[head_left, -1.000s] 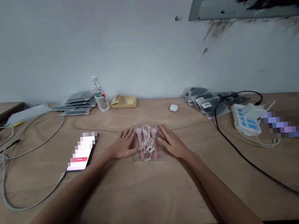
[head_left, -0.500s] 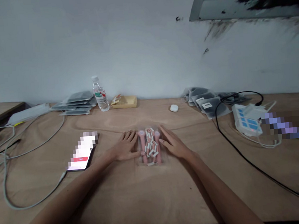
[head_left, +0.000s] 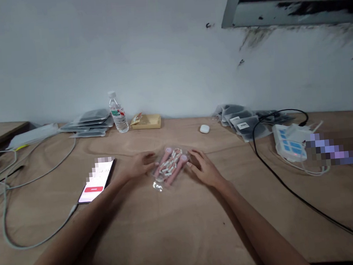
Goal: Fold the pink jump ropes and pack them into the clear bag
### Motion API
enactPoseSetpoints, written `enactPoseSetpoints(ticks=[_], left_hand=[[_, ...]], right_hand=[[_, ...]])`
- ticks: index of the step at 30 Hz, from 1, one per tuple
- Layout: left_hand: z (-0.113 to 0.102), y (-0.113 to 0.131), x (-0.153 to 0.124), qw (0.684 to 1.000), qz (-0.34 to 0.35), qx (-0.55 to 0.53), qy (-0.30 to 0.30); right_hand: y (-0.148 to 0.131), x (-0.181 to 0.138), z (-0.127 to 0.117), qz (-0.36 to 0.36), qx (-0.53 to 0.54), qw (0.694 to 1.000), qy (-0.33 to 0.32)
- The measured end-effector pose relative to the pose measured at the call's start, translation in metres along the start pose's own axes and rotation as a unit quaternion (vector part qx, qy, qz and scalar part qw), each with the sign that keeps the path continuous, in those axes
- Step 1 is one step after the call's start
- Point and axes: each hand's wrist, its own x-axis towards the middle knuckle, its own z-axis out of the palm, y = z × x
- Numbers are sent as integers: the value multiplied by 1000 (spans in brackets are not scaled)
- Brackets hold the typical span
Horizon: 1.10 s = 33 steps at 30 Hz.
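A clear plastic bag (head_left: 157,186) lies tilted on the wooden table in front of me. Inside it is a jump rope (head_left: 170,166) with two pink handles and a cord of white and pink beads. At the bag's left edge is my left hand (head_left: 140,165), its fingers bent and its thumb apart from them. On the opposite side, my right hand (head_left: 207,170) has its fingertips at the bag's upper right corner, thumb and fingers spread. Neither hand is closed around the bag. A phone (head_left: 96,183) with a lit screen lies left of my left forearm.
Along the wall stand a water bottle (head_left: 119,117), a small yellow-brown tray (head_left: 147,122) and a white earbud case (head_left: 204,128). Grey packets (head_left: 90,120) are stacked left, and more packets (head_left: 245,122) lie right. A power strip (head_left: 288,141) and a black cable (head_left: 279,177) are on the right.
The bag with the jump rope has turned clockwise, its lower end swinging left. My left hand has drawn back to the left and its fingers have bent; the right hand stays close to the bag.
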Motion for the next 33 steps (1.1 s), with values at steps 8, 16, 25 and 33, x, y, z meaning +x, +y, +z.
enactPoseSetpoints(ticks=[8, 16, 25, 33], left_hand=[[12, 37, -16, 981, 20, 187, 39], [30, 37, -16, 972, 55, 227, 13], [-9, 1, -1, 960, 145, 206, -122], [11, 17, -10, 963, 142, 227, -41]], right_hand=[[-19, 0, -2, -57, 44, 997, -13], [-31, -1, -3, -101, 98, 989, -55], [-27, -2, -1, -102, 49, 991, -76], [-25, -1, -3, -92, -5, 990, -107]])
